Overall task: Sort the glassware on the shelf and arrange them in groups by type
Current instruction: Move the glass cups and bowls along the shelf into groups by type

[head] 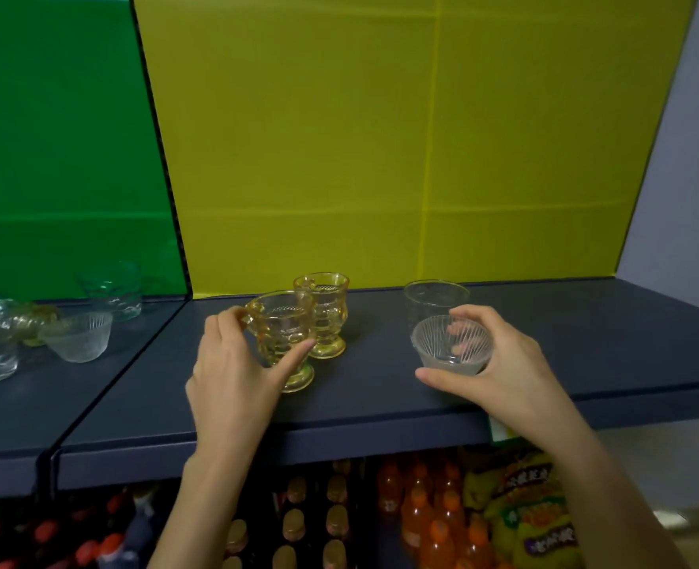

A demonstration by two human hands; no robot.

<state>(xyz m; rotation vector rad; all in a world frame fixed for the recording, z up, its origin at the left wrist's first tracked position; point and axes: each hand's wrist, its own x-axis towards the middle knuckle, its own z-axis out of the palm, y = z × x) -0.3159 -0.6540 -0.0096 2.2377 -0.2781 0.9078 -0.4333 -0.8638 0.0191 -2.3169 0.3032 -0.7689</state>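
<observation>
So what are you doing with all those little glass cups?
A person is sorting glassware on a dark shelf. The left hand grips an amber footed cup beside a matching amber cup. The right hand holds a small ribbed clear bowl in front of a plain clear glass. Further left, on the next shelf section, a similar ribbed bowl and other glass pieces wait unsorted.
</observation>
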